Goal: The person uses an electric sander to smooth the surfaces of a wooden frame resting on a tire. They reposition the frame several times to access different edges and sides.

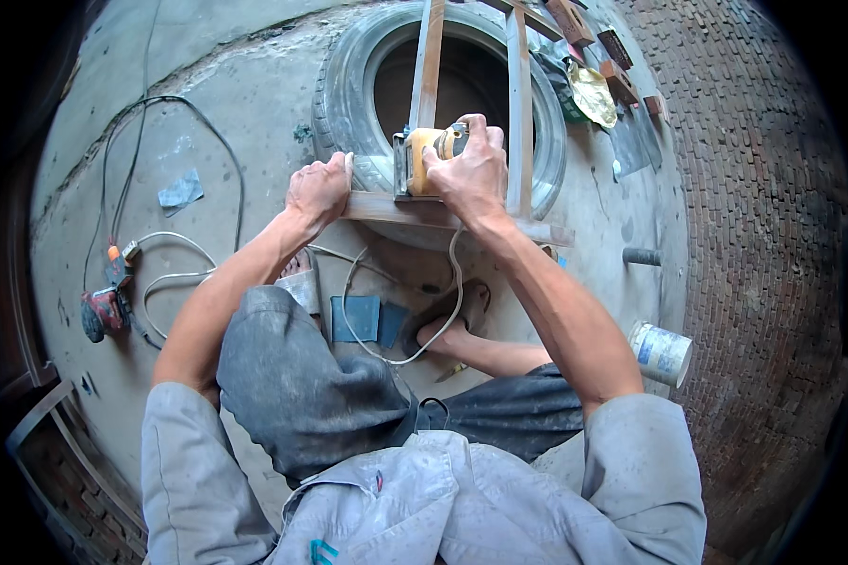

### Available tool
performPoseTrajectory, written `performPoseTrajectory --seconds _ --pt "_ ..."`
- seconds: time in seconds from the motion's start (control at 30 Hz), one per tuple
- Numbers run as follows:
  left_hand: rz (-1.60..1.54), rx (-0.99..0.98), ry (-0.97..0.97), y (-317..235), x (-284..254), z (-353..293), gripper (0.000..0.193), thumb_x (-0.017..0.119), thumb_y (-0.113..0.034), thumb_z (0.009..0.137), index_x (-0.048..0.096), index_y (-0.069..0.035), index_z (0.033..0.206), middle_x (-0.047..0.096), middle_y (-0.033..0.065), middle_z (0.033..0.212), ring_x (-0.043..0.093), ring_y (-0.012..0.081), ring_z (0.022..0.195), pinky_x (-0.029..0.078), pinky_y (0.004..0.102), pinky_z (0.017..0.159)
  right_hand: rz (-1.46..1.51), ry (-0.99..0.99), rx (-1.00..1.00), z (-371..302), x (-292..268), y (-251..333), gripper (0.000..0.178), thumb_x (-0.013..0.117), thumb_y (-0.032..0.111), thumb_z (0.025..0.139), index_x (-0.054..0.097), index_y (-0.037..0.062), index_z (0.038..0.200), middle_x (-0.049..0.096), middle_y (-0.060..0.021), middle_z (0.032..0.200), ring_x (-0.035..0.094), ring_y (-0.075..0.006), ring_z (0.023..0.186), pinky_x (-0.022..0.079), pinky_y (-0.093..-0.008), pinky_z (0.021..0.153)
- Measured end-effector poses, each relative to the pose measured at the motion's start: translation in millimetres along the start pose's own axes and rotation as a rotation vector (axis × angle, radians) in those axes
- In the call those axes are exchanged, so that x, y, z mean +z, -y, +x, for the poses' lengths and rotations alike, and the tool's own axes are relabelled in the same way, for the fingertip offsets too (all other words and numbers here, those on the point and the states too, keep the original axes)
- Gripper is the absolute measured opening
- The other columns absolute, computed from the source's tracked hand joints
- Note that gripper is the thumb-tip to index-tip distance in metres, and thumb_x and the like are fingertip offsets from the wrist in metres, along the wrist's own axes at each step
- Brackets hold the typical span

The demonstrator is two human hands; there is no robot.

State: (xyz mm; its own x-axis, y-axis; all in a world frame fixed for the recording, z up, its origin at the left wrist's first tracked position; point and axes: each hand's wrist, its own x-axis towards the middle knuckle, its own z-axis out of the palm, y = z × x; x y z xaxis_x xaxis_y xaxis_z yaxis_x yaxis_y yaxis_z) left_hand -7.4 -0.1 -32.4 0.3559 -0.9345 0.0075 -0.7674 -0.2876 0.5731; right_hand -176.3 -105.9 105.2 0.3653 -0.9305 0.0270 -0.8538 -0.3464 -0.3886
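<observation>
My right hand is wrapped round a yellow electric sander, whose flat pad meets the wooden frame near a corner. The wooden frame has a near crossbar and two long rails running away from me. It rests over a large grey tyre. Closed round the left end of the crossbar, my left hand grips the wood just left of the sander. A pale cord hangs from beneath the sander and loops down between my legs.
Blue sandpaper sheets lie by my feet, another piece farther left. A red power tool and dark cables are on the left floor. On the right stand a white bucket, bricks and a brick wall.
</observation>
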Motion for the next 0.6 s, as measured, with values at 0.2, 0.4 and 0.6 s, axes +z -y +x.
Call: performPoseTrajectory --seconds 0.2,0.4,0.6 --pt "-0.003 0.003 0.009 3 4 -1 0.038 0.041 -0.033 0.110 0.062 -0.005 0.095 0.068 0.0287 0.075 0.069 0.0492 0.072 0.056 0.0590 0.067 -0.024 0.020 0.008 49 -2 8 0.057 0.079 0.030 0.080 0.056 0.0069 0.127 0.054 -0.0229 0.124 0.061 -0.0460 0.113 0.051 -0.0518 0.100" --pt "0.000 0.032 -0.003 -3 -1 -5 0.033 0.045 -0.029 0.108 0.062 -0.005 0.093 0.067 0.0257 0.068 0.069 0.0461 0.064 0.056 0.0564 0.061 -0.032 0.029 -0.044 120 5 11 0.066 0.081 0.035 0.076 0.055 0.0073 0.131 0.056 -0.0232 0.125 0.063 -0.0466 0.113 0.054 -0.0521 0.099" --pt "-0.039 0.042 0.018 -7 -6 -6 0.029 0.048 -0.026 0.107 0.061 -0.005 0.092 0.066 0.0240 0.066 0.068 0.0437 0.061 0.054 0.0547 0.057 -0.067 0.002 -0.077 191 13 9 0.068 0.077 0.032 0.075 0.055 0.0075 0.134 0.057 -0.0263 0.128 0.065 -0.0452 0.115 0.054 -0.0497 0.101"
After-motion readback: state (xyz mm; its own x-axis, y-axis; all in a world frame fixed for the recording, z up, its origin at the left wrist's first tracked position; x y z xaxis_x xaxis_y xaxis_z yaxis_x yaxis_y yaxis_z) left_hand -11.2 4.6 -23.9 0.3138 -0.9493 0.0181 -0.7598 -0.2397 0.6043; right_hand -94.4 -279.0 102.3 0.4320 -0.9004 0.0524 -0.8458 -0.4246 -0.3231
